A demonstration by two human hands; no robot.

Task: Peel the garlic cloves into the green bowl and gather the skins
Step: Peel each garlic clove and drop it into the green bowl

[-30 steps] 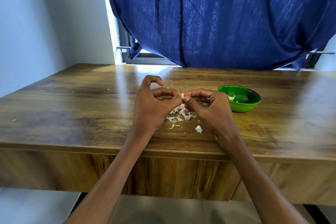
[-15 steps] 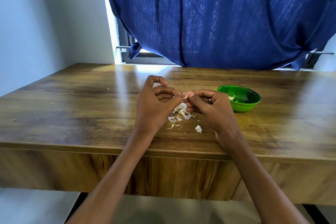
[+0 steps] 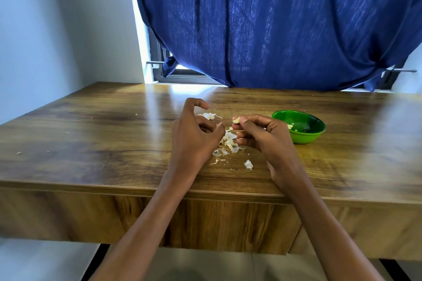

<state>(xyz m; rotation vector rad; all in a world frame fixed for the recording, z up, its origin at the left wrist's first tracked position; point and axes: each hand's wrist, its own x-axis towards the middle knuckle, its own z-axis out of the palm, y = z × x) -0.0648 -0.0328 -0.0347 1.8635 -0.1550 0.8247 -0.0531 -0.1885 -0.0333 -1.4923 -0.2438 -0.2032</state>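
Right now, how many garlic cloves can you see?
2: one garlic clove pinched in the right hand, and one pale piece inside the green bowl. More may be hidden.

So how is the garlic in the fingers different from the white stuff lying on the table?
The garlic clove is one plump, solid, creamy piece; the garlic skins are many thin, white, papery flakes. The clove is pinched in the right hand, up off the wood; the skins lie scattered on the table between both hands. Both are pale.
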